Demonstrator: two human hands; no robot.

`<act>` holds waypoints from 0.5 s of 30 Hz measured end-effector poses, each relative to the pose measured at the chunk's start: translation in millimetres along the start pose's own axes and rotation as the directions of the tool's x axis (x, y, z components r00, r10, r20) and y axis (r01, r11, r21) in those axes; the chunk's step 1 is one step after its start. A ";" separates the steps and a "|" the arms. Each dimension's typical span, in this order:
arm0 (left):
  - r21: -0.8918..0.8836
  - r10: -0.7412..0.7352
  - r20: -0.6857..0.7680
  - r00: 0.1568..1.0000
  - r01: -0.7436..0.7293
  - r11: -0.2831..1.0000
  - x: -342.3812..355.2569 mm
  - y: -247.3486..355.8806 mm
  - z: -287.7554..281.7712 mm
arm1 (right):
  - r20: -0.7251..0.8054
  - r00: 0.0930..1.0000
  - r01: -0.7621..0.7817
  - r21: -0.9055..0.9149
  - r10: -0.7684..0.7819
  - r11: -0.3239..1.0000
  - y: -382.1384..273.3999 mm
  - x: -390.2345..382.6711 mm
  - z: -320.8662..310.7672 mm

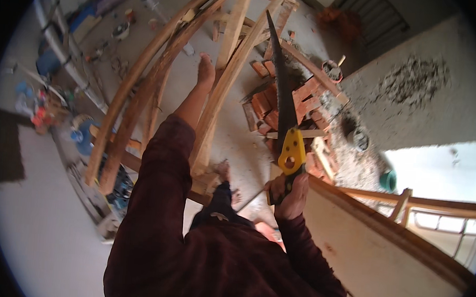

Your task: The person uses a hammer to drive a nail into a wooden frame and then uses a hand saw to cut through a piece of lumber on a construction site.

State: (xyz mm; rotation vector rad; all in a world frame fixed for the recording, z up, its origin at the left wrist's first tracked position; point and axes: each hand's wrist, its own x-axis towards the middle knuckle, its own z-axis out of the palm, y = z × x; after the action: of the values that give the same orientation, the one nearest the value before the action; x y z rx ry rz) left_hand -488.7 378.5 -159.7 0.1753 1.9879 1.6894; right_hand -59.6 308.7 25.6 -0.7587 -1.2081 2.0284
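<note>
The right hand (292,192) is wrapped tight around the yellow and black handle of a handsaw (285,124), its grip pressed closed on it, with the dark toothed blade pointing up and away toward the far side of the scene. The saw sits just right of centre, above the near end of a pale flat board (385,258) that runs off to the right. The left hand (205,68) reaches far out on a dark red sleeve and rests against a long timber batten (229,76) of a wooden frame; whether its fingers are closed round the wood I cannot tell. Below the saw blade lies a heap of red bricks (299,106) on the dusty concrete floor (44,234). A bare foot (223,171) shows near the frame's base.
</note>
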 end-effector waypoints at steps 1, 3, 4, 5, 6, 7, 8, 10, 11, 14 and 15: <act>0.153 0.221 -0.065 0.973 -0.210 0.966 -0.3 8.0 -13.9 | -0.048 0.992 -0.107 0.212 0.119 0.971 5.0 5.5 6.3; 0.334 0.462 -0.047 0.885 -0.422 0.843 -5.1 38.5 -22.8 | -0.065 0.980 -0.145 0.424 0.190 0.894 23.2 30.7 20.3; 0.365 0.500 0.001 0.866 -0.466 0.806 -15.1 61.8 -12.7 | -0.008 0.976 -0.178 0.550 0.219 0.816 43.3 48.8 9.0; 0.400 0.533 0.056 0.845 -0.508 0.763 -22.9 85.1 -4.4 | -0.002 0.977 -0.176 0.554 0.213 0.814 60.1 64.8 5.2; 0.440 0.537 0.101 0.837 -0.522 0.731 -25.8 104.8 -5.8 | -0.004 0.974 -0.179 0.595 0.226 0.783 66.6 77.3 13.3; 0.532 0.635 0.182 0.751 -0.618 0.579 -27.0 121.3 -7.3 | -0.006 0.970 -0.184 0.635 0.243 0.751 73.0 86.2 21.0; 0.591 0.708 0.279 0.649 -0.697 0.406 -25.1 135.5 -6.7 | -0.024 0.968 -0.166 0.680 0.248 0.714 80.9 93.5 28.3; 0.649 0.680 0.365 0.636 -0.698 0.304 -25.8 159.8 6.9 | -0.014 0.942 -0.221 0.726 0.335 0.652 87.8 107.4 32.6; 0.693 0.661 0.401 0.634 -0.682 0.234 -25.3 168.6 18.2 | -0.038 0.944 -0.190 0.748 0.327 0.636 91.9 108.8 31.3; 0.695 0.681 0.293 0.671 -0.638 0.330 24.2 201.0 22.9 | 0.034 0.943 -0.276 0.633 0.331 0.723 94.5 106.1 50.0; 0.681 0.653 0.180 0.736 -0.572 0.457 33.4 203.3 38.8 | 0.010 0.943 -0.259 0.648 0.332 0.716 95.0 109.2 48.7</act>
State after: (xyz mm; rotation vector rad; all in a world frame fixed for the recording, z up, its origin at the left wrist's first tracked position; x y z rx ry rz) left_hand -546.0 470.2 19.9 1.2591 2.7926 1.1539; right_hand -186.3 332.5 -56.3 -0.7214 -0.2623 2.4132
